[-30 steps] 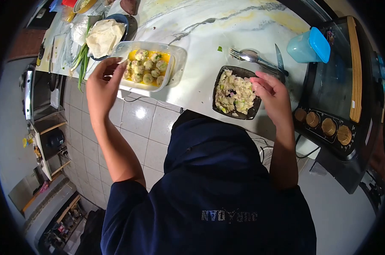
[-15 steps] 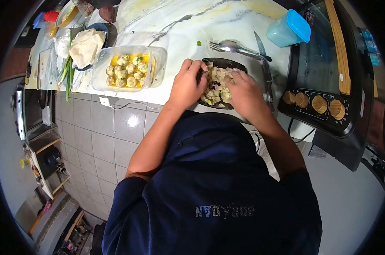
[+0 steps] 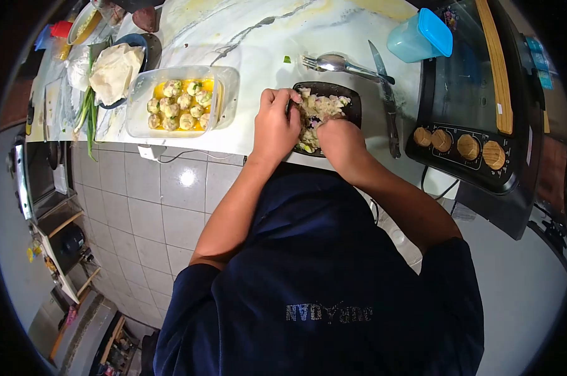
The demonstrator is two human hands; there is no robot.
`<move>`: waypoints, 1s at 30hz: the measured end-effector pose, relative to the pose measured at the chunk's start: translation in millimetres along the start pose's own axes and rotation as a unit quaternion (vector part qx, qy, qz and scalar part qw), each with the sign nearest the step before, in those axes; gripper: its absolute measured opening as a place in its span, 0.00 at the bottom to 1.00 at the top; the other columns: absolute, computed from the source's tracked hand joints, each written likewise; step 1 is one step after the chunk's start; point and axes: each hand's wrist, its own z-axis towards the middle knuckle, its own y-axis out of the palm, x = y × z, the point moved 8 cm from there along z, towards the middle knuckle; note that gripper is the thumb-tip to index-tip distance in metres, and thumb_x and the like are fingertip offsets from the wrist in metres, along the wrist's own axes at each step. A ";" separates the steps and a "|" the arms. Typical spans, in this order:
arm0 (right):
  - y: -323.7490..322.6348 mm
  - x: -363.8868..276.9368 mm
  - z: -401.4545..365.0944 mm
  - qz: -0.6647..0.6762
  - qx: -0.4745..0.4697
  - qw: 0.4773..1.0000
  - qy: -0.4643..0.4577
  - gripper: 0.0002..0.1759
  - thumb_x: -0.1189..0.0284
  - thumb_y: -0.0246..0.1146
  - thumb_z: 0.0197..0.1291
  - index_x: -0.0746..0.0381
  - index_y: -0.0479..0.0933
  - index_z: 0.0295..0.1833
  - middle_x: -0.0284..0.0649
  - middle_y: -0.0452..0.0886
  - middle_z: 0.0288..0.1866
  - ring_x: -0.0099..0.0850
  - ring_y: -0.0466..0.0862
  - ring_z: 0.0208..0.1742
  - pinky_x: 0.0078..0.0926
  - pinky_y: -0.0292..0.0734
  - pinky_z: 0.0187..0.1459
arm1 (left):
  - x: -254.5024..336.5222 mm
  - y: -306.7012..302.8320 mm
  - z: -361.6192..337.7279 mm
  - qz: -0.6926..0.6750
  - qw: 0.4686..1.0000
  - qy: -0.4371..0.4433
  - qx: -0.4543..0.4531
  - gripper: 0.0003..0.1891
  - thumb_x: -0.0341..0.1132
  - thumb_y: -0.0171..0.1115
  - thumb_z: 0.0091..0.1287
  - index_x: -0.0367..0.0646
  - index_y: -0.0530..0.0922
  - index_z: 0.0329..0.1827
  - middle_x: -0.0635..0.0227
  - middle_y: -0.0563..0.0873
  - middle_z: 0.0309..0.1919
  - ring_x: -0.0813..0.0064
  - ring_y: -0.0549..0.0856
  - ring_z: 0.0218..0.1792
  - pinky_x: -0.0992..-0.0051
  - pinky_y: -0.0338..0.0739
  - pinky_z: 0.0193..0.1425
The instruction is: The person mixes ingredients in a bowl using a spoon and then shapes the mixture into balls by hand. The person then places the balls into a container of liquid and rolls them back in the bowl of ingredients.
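A dark square dish (image 3: 353, 105) at the counter's front edge holds a chopped, pale mixture (image 3: 318, 108) with green and purple bits. My left hand (image 3: 277, 122) grips the dish's left rim, its fingers curled over the edge. Inside the dish, my right hand (image 3: 341, 141) presses into the mixture with its fingers curled down; what they hold, if anything, is hidden. To the left, a clear plastic container (image 3: 133, 113) holds several small round balls (image 3: 186, 102) in orange-yellow liquid.
Behind the dish lie a fork and a spoon (image 3: 331, 62), with a knife (image 3: 390, 113) to the right. A blue-lidded container (image 3: 409, 41) stands beside a black oven (image 3: 459, 94). Green onions (image 3: 89, 116) and pale wrappers (image 3: 115, 72) are at the left.
My right hand has moved a little left and down in the dish, and its fingers have curled in more. My left hand stays at the rim. The whole view has shifted slightly.
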 end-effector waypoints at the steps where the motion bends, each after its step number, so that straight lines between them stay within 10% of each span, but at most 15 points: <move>1: -1.7 0.1 0.0 0.013 0.025 1.000 -0.004 0.08 0.78 0.58 0.51 0.65 0.84 0.28 0.50 0.83 0.28 0.45 0.86 0.30 0.40 0.82 0.34 | -1.3 0.5 -0.9 -0.001 1.000 -0.001 0.001 0.11 0.21 0.59 0.58 0.42 0.77 0.43 0.55 0.76 0.38 0.53 0.81 0.36 0.61 0.77 0.40; 3: -5.4 1.1 1.8 0.024 0.053 0.998 -0.010 0.08 0.78 0.58 0.50 0.64 0.84 0.28 0.50 0.83 0.27 0.44 0.86 0.31 0.40 0.82 0.35 | 3.6 -2.3 -0.1 0.019 0.999 0.035 0.018 0.10 0.21 0.59 0.60 0.41 0.78 0.43 0.61 0.75 0.36 0.69 0.78 0.26 0.72 0.75 0.33; 6: -4.7 14.2 4.6 0.049 0.049 0.997 0.015 0.11 0.71 0.58 0.58 0.63 0.84 0.31 0.50 0.83 0.27 0.47 0.86 0.32 0.43 0.82 0.35 | 6.4 -3.6 1.4 0.011 0.999 0.034 -0.012 0.11 0.21 0.58 0.58 0.42 0.77 0.43 0.56 0.76 0.38 0.53 0.81 0.37 0.61 0.77 0.41; 20: -21.1 -2.6 15.3 0.159 0.218 0.960 0.070 0.30 0.75 0.56 0.53 0.74 0.69 0.64 0.69 0.71 0.59 0.55 0.78 0.56 0.40 0.74 0.59 | -0.4 0.4 3.9 -0.007 0.998 0.056 -0.027 0.10 0.21 0.58 0.58 0.38 0.78 0.42 0.59 0.77 0.35 0.63 0.78 0.30 0.71 0.74 0.34; 25: -12.8 -3.7 24.7 0.183 0.151 0.971 0.014 0.23 0.74 0.56 0.56 0.68 0.74 0.58 0.62 0.78 0.53 0.53 0.82 0.50 0.43 0.79 0.51 | 0.2 2.7 6.2 -0.019 0.999 0.026 -0.020 0.08 0.22 0.56 0.58 0.40 0.77 0.40 0.56 0.77 0.34 0.56 0.79 0.32 0.64 0.75 0.36; 30: -12.4 -5.1 27.6 0.128 0.113 0.985 -0.014 0.09 0.78 0.57 0.50 0.67 0.83 0.31 0.54 0.82 0.28 0.48 0.84 0.30 0.41 0.80 0.34 | 2.2 1.2 4.7 -0.009 0.997 0.060 0.036 0.08 0.22 0.55 0.58 0.40 0.77 0.40 0.56 0.77 0.33 0.55 0.79 0.30 0.64 0.74 0.36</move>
